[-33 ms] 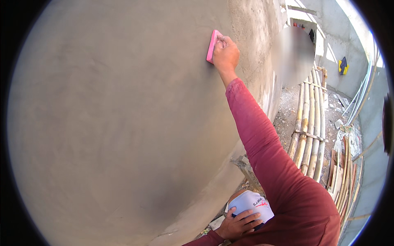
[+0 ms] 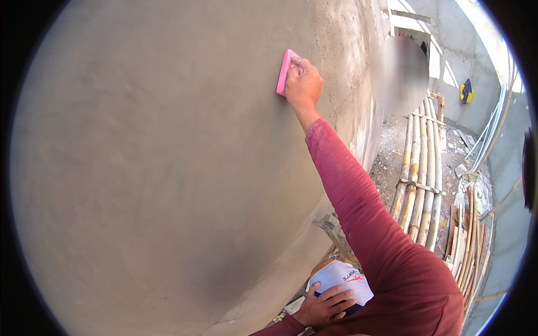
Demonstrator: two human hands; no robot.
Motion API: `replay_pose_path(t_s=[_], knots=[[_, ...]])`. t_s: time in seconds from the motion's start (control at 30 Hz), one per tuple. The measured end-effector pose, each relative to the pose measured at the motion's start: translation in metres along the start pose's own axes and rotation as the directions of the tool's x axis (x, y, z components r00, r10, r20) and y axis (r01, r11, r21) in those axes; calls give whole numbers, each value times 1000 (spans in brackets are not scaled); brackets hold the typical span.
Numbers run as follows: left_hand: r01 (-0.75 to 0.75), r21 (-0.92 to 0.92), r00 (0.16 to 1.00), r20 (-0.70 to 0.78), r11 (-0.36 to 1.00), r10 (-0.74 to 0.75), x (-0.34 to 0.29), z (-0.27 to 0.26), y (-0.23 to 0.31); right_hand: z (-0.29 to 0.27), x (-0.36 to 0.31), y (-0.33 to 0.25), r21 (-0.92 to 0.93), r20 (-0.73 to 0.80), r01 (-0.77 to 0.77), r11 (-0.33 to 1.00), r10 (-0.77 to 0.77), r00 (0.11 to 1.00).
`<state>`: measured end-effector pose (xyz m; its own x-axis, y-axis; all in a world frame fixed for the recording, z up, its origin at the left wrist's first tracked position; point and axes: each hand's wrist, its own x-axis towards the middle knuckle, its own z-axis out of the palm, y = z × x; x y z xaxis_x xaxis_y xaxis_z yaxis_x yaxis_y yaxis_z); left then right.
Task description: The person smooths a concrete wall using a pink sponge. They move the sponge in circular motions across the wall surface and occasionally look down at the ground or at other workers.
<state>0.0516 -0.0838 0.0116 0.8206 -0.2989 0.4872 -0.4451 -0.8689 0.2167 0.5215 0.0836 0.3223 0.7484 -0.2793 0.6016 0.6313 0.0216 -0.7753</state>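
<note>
Pink float point(image 2: 283, 74) in outstretched right hand point(image 2: 304, 85)

The bare right hand point(image 2: 305, 87) and the pink, flat rectangular float point(image 2: 283, 74) it grips have shifted slightly lower and farther left of the rough, brownish wall strip point(image 2: 344, 50); the maroon fabric sleeve point(image 2: 358, 190) has dropped slightly too.

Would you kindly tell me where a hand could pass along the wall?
The bare wall left of the pink block and right hand offers the widest room. Right of the maroon sleeve it looks crowded, with bamboo poles and thin sticks.
</note>
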Motion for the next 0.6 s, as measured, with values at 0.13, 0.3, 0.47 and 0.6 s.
replay_pose_path(t_s=[0.13,0.3,0.47,0.6], knots=[[-3,22,999,-53,1000,4,-7,-9,2,0,-16,-56,137,34,263,955,-270,962],[-17,-22,1000,-22,1000,16,-7,-6,-2,1,-6,-27,51,11,29,998,-29,1000],[-115,59,991,-58,992,118,-7,-10,-3,-10,10,-44,58,62,-95,994,91,994],[-57,-71,997,-65,996,52,-9,-20,-3,4,-41,-56,92,114,111,989,-122,986]])
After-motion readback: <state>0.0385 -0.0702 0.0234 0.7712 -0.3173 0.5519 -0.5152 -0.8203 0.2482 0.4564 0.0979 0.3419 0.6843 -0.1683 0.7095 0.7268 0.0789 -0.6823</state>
